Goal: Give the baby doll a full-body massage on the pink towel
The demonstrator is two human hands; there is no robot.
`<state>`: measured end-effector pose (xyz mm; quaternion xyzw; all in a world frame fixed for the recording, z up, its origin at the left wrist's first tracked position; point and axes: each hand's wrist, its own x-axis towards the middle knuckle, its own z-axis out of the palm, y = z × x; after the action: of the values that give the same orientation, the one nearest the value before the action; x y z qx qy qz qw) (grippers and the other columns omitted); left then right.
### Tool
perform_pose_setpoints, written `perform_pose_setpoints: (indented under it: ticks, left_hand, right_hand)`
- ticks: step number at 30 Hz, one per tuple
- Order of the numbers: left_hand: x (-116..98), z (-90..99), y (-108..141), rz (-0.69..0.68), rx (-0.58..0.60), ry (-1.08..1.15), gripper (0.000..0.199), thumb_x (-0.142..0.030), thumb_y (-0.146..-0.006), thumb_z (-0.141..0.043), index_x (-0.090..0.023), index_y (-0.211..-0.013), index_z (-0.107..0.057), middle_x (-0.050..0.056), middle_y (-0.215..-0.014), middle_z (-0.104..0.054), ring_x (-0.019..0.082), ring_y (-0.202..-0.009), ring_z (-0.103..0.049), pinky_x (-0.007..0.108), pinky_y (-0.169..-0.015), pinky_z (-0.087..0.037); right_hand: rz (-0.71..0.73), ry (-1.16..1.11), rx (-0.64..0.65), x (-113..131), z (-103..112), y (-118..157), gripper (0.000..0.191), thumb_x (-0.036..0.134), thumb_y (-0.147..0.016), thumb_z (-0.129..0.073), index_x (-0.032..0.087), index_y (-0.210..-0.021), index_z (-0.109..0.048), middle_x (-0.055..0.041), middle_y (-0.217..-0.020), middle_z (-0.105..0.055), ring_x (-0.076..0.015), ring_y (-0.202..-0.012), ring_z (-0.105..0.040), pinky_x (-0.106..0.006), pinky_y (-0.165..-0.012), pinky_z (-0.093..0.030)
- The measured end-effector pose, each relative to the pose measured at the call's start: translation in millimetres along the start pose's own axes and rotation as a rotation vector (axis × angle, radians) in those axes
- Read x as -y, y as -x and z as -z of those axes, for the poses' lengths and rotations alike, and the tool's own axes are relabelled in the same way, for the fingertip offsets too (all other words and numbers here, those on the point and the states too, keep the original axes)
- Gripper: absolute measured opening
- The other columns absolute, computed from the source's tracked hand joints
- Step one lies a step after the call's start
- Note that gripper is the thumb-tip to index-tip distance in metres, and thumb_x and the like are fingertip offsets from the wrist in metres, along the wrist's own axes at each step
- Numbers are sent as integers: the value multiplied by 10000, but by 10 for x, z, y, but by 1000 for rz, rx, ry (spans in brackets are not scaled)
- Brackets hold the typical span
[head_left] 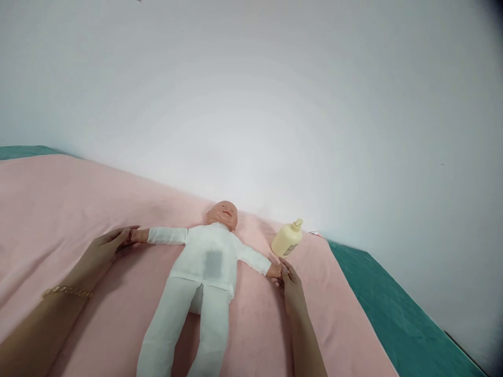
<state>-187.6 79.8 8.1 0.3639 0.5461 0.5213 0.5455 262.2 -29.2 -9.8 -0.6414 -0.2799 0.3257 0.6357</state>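
Note:
A baby doll in a white top and white trousers lies on its back on a pink cloth, its arms spread to both sides. A grey square patch shows on its top. My left hand is closed on the doll's hand at the left, with a gold chain bracelet on the wrist. At the right, my right hand pinches the doll's other hand between thumb and fingers. Just beyond that hand, a pale yellow pump bottle stands on the cloth.
A plain white wall rises right behind the doll's head and the bottle. Green covering shows beside the pink cloth at the right and at the far left. A small white and red scrap lies behind the bottle.

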Motion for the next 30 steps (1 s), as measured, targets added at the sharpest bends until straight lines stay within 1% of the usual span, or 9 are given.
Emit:
perform_pose_setpoints:
  ticks: [3, 6, 10, 14, 17, 21, 25, 28, 30]
  left_hand:
    - [50, 47, -47, -5, 46, 60, 512, -454, -808, -694, -153, -1219, -642, 130, -1306, -650, 247, -1159, -643, 249, -868, -584]
    - [41, 54, -38, 14, 80, 29, 637, -517, -732, -768, -173, -1251, -634, 132, -1284, -662, 274, -1151, -644, 253, -789, -603]
    - [-33, 11, 40, 28, 55, -87, 700, -578, -666, -804, -211, -1240, -645, 98, -1219, -696, 258, -1119, -650, 199, -706, -578]
    - [-79, -26, 90, 18, 21, -101, 709, -602, -627, -813, -192, -1189, -672, 101, -1183, -707, 263, -1098, -648, 206, -717, -569]
    - [-77, -25, 85, -6, -41, -148, 669, -593, -629, -804, -181, -1144, -694, 98, -1175, -712, 265, -1106, -644, 210, -742, -567]
    - [-32, -4, 35, -26, -47, -119, 614, -577, -670, -778, -196, -1145, -698, 84, -1220, -700, 253, -1138, -635, 213, -807, -564]
    - [14, 9, -2, -1, -33, -61, 587, -553, -741, -741, -208, -1210, -673, 77, -1223, -700, 218, -1101, -657, 179, -797, -562]
    - [62, 41, -44, 1, -22, 9, 521, -482, -794, -716, -192, -1224, -665, 83, -1203, -707, 198, -1038, -681, 190, -817, -572]
    - [107, 79, -93, -5, 17, 98, 482, -433, -807, -714, -181, -1215, -666, 87, -1222, -699, 195, -1049, -679, 205, -862, -570]
  right_hand:
    - [7, -70, -31, -17, -1, 3, 674, 534, -638, -825, 256, -1232, -667, -20, -935, -691, -157, -685, -668, -249, -590, -553]
    - [1, -87, -28, -7, -2, 7, 657, 531, -602, -857, 237, -1170, -707, -23, -912, -675, -171, -727, -672, -251, -615, -566]
    - [20, -11, -11, 29, -3, 7, 636, 509, -582, -870, 181, -1106, -718, -21, -781, -680, -164, -620, -641, -259, -558, -529]
    - [40, 108, -12, 101, -22, 39, 617, 532, -589, -838, 147, -1051, -700, 0, -635, -649, -153, -504, -581, -253, -468, -461]
    - [33, 161, -29, 156, -46, 77, 591, 567, -605, -801, 143, -1003, -696, 14, -575, -621, -139, -451, -536, -241, -429, -407]
    - [61, 127, -49, 162, -52, 89, 576, 607, -650, -744, 146, -995, -717, -20, -686, -674, -133, -459, -538, -251, -435, -412]
    - [72, 91, -46, 97, -29, 56, 557, 569, -690, -717, 149, -1056, -732, -58, -823, -718, -143, -481, -566, -272, -459, -448]
    - [74, 50, -46, 57, -16, 36, 521, 518, -690, -729, 172, -1080, -738, -81, -982, -724, -166, -580, -624, -278, -497, -485]
    - [58, 11, -53, 45, -13, 27, 510, 488, -666, -758, 183, -1075, -746, -86, -1048, -714, -190, -672, -654, -279, -528, -508]
